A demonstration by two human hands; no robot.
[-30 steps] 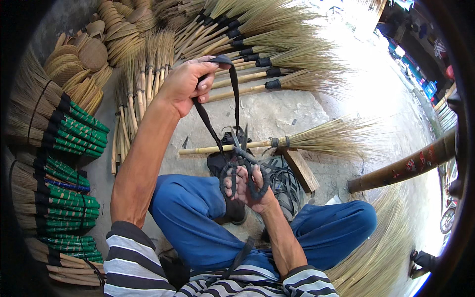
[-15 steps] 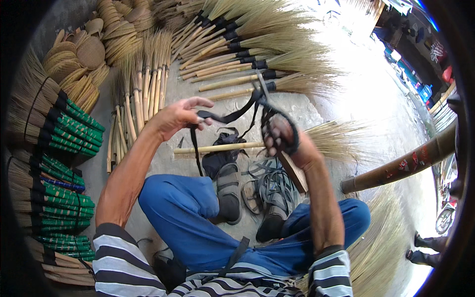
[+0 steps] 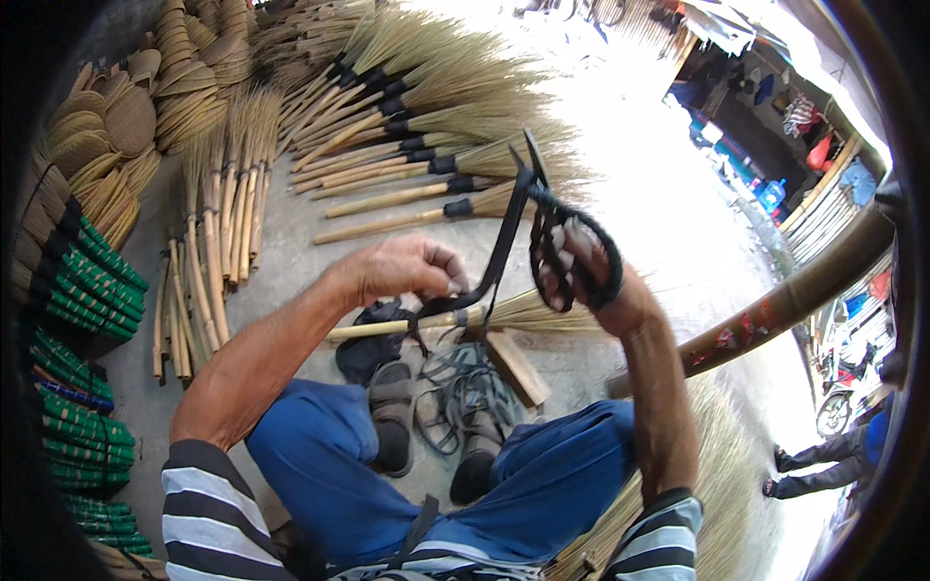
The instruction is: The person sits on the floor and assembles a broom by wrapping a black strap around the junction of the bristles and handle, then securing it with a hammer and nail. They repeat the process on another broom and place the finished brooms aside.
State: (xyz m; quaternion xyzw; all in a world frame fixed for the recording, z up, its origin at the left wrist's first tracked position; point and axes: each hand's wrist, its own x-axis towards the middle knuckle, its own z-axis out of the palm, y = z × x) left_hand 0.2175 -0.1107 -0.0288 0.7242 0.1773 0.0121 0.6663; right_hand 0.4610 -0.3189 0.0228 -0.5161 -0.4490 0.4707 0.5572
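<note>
My right hand has its fingers through the black-wrapped handles of a pair of scissors, whose blades point up and stand slightly apart. A black rubber-like strip runs from near the blades down to my left hand, which is closed on it with thumb and fingers pinched. Below the hands a broom lies crosswise on the ground, its pale handle to the left and its bristles to the right. Beyond my feet sits a dark bag or cloth, partly hidden. More black strips lie tangled over my right foot.
A wooden block lies by the broom. Finished-looking brooms fan out ahead, with upright ones at left. Green-handled bundles and woven baskets line the left side. A thick bamboo pole slants at right; a person stands beyond.
My left hand has gone from spread fingers to a closed pinch on the strip. The strip now hangs straighter from the scissors. The view has shifted, and the wooden block shows more fully.
</note>
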